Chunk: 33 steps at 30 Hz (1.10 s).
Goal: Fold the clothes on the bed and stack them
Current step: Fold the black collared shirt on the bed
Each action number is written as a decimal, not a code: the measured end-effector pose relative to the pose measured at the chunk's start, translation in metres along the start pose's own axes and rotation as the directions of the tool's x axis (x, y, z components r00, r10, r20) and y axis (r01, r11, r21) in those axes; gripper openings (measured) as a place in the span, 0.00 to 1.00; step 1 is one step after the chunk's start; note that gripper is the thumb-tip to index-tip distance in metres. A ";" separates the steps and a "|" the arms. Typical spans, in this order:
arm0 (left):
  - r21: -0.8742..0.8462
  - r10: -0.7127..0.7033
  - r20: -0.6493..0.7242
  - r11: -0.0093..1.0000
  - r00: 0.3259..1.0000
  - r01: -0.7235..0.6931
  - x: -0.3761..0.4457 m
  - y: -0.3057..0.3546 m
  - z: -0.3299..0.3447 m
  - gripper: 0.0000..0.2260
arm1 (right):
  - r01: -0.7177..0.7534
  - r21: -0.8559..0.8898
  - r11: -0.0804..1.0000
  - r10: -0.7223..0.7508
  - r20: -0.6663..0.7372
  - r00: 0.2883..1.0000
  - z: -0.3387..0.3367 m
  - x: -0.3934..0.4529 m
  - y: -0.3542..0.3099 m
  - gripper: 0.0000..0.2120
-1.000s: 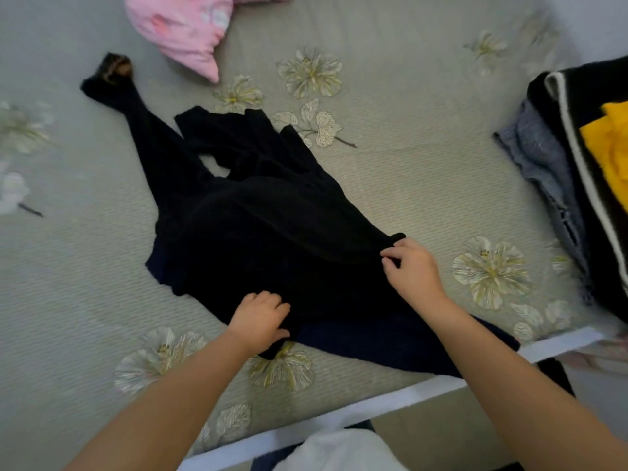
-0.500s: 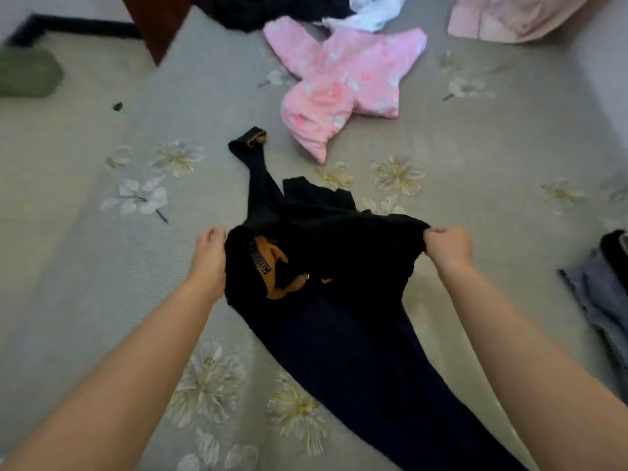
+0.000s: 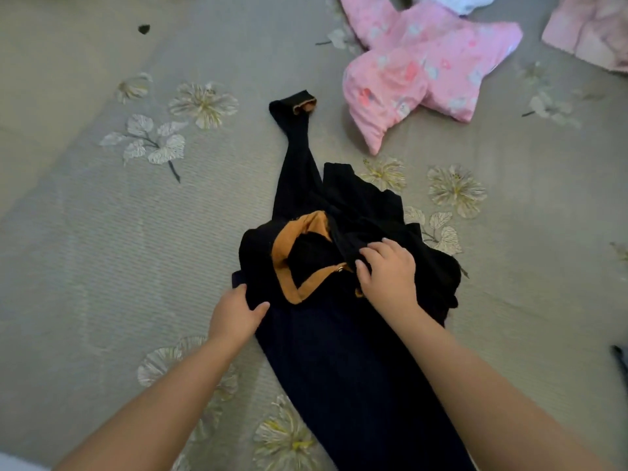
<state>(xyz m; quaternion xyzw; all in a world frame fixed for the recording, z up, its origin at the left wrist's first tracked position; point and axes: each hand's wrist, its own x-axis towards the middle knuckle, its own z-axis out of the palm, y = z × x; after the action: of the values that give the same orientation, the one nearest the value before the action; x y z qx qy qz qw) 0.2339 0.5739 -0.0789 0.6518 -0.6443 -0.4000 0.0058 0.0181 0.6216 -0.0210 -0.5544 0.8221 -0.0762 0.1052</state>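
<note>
A black pair of trousers with a tan lining (image 3: 339, 351) lies along the middle of the bed, its waist bunched and turned open so the tan band shows. One leg runs up to a cuff near the pink garment. My left hand (image 3: 236, 312) grips the left edge of the waist, thumb over the fabric. My right hand (image 3: 385, 271) pinches the bunched black cloth at the right of the tan opening.
The grey bedspread (image 3: 102, 249) has pale flower prints. A pink patterned garment (image 3: 424, 73) lies at the upper right, a pale pink one (image 3: 591, 35) beyond it. A dark edge of other clothes (image 3: 622, 365) shows at the right border.
The trousers' waist was lifted and spread between both hands, then set down. My hands have come closer together on the bunched waist, and the tan lining shows more.
</note>
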 end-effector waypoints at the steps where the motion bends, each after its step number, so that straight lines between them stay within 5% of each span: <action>1: 0.024 0.003 -0.024 1.000 1.000 -0.002 0.001 0.001 0.003 0.21 | -0.005 -0.034 0.999 0.007 0.050 0.999 0.005 0.014 -0.006 0.16; 3: 0.001 -0.020 -0.066 1.000 0.998 0.020 0.002 0.004 0.009 0.21 | -0.056 -0.085 0.995 0.072 0.192 0.979 0.011 0.040 -0.014 0.18; 5: -0.125 -0.019 -0.108 0.992 0.994 0.005 0.005 0.009 0.012 0.10 | -0.087 -0.145 0.986 0.132 0.335 0.933 0.014 0.056 -0.020 0.17; 7: -0.303 -0.030 -0.125 0.953 0.992 -0.010 0.010 0.015 0.008 0.06 | 0.021 -0.222 0.975 0.063 0.365 0.929 0.013 0.055 -0.019 0.13; 10: -0.671 -0.131 -0.150 0.741 0.980 -0.004 0.019 0.029 -0.013 0.08 | 0.226 -0.262 0.938 -0.147 0.289 0.946 -0.001 0.027 -0.006 0.10; 12: -0.801 -0.157 -0.210 0.593 0.965 -0.078 0.028 0.040 -0.032 0.06 | 0.291 -0.222 0.931 -0.187 0.394 0.900 -0.013 0.008 0.004 0.10; 15: -0.851 0.094 -0.167 0.488 0.982 -0.191 0.045 0.048 -0.052 0.07 | 0.342 -0.139 0.929 -0.180 0.637 0.749 -0.029 0.007 0.013 0.11; 17: -0.879 0.159 -0.057 0.460 0.986 -0.125 0.045 0.046 -0.047 0.08 | 0.185 -0.099 0.978 -0.081 0.639 0.765 -0.035 0.027 0.010 0.11; 18: -0.869 0.094 -0.037 0.489 0.995 -0.079 0.044 0.041 -0.039 0.10 | 0.085 -0.108 0.991 -0.010 0.559 0.829 -0.036 0.040 0.006 0.12; 20: -0.710 -0.042 -0.045 0.704 0.998 -0.003 0.040 0.028 -0.018 0.15 | 0.002 -0.152 0.988 0.043 0.289 0.956 -0.029 0.066 0.002 0.11; 23: -0.407 0.075 0.032 0.912 0.997 -0.055 0.036 0.022 0.009 0.19 | 0.028 -0.192 0.981 0.022 0.256 0.966 -0.003 0.097 -0.008 0.16; 27: -0.350 0.030 -0.023 0.936 0.999 -0.036 0.056 0.040 0.008 0.18 | -0.085 -0.274 0.958 0.212 0.475 0.854 0.025 0.117 -0.007 0.20; 33: -0.261 0.021 0.043 0.965 0.999 -0.009 0.056 0.074 0.016 0.22 | -0.248 -0.189 0.950 0.305 0.391 0.869 0.013 0.109 0.005 0.14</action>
<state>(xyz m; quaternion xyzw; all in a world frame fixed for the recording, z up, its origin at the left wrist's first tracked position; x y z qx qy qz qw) 0.1559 0.5224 -0.0796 0.6311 -0.5911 -0.4960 0.0799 -0.0223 0.5221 -0.0444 -0.4398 0.8550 0.1142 0.2501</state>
